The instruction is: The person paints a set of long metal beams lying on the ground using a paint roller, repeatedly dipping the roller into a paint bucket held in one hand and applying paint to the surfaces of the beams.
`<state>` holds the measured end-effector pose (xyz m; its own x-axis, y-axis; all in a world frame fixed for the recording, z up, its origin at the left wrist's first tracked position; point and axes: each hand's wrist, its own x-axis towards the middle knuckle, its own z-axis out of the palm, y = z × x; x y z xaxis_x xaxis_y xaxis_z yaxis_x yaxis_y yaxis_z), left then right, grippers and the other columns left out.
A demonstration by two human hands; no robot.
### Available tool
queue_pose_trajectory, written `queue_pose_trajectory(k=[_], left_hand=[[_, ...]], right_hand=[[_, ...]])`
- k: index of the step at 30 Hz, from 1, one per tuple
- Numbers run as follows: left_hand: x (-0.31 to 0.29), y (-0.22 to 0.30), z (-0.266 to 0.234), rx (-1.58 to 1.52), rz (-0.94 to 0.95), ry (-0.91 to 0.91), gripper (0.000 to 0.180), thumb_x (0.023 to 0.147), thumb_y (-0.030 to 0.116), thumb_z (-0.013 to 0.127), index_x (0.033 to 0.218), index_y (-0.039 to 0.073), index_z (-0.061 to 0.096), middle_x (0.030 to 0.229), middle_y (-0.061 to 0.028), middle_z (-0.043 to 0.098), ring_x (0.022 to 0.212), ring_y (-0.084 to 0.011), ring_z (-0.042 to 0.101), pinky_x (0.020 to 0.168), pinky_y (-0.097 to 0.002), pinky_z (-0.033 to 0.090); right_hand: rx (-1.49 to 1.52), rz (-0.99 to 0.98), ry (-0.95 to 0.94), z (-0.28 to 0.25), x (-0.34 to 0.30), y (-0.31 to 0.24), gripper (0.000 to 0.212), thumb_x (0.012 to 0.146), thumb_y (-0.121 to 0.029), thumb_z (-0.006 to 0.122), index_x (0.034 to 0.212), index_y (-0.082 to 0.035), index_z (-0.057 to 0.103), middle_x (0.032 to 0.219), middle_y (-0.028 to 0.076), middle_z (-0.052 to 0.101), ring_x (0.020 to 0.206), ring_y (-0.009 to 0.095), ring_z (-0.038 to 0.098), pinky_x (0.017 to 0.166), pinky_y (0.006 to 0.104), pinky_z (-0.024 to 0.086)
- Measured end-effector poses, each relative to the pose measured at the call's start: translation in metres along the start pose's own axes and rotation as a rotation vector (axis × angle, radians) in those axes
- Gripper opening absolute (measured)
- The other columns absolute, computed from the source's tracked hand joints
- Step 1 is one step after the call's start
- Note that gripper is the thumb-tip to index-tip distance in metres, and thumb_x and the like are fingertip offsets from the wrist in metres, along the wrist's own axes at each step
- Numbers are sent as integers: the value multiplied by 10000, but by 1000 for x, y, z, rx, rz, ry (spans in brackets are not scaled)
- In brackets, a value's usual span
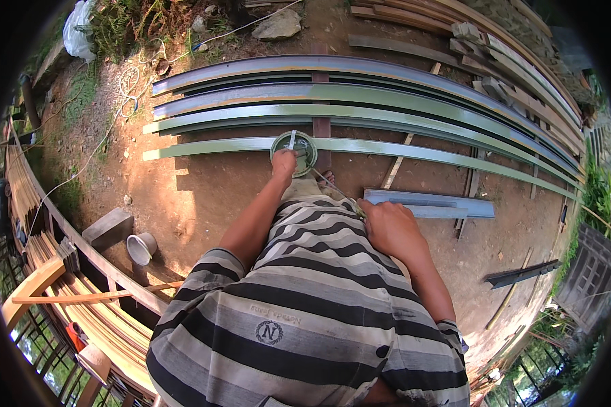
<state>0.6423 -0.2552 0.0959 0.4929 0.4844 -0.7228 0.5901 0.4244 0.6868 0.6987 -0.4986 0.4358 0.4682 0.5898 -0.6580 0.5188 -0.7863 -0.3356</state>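
A round bucket [308, 139] with green paint inside is in front of my body, at the nearest long metal bar [217, 146]. My left hand [284, 164] is closed over its near left side, on what looks like a paintbrush [292, 140] whose pale part shows across the bucket's opening. By my waist on the right, my right hand [390, 224] is closed with the knuckles up. A thin wire handle [336, 185] runs from the bucket to its fingers. Several more metal bars [251, 91] lie beyond, some green, some partly bare grey.
Short grey metal pieces [431, 203] lie right of my feet. A white bucket [141, 249] and a concrete block [108, 229] are at left. Stacked timber [95, 329] runs along the lower left, with more planks [509, 47] at upper right. A pale cord [81, 166] crosses the dirt.
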Motion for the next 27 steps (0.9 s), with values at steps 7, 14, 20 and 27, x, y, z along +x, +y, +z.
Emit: queue_pose_trajectory(k=[7, 14, 20, 27], left_hand=[[13, -39, 3, 178, 62, 16, 208, 820, 128, 620, 856, -49, 723, 727, -149, 665, 658, -248, 620, 636, -397, 471], [5, -48, -10, 213, 36, 87, 225, 821, 137, 604, 882, -17, 757, 723, -184, 684, 694, -267, 658, 667, -403, 494], [13, -33, -9, 24, -37, 81, 188, 851, 107, 573, 861, -20, 711, 671, -112, 631, 589, -209, 597, 538, -374, 453], [28, 35, -19, -286, -31, 66, 138, 948, 74, 492, 878, 35, 604, 640, -18, 522, 516, -123, 470, 469, -284, 366]], right_hand=[[-95, -3, -133, 14, 80, -37, 295, 851, -89, 568, 1060, 10, 750, 1111, 250, 716, 1053, 404, 698, 922, 480, 562], [-130, -38, -157, -16, 67, -62, 277, 863, -84, 556, 1027, 14, 756, 1124, 245, 717, 1058, 390, 705, 909, 472, 574], [-108, -28, -26, 19, 93, -35, 272, 832, -104, 584, 1027, 1, 741, 972, 263, 725, 985, 432, 705, 901, 506, 554], [-116, -56, 76, -15, 52, -29, 286, 848, -139, 608, 1098, -64, 726, 900, 245, 720, 926, 422, 700, 838, 508, 549]])
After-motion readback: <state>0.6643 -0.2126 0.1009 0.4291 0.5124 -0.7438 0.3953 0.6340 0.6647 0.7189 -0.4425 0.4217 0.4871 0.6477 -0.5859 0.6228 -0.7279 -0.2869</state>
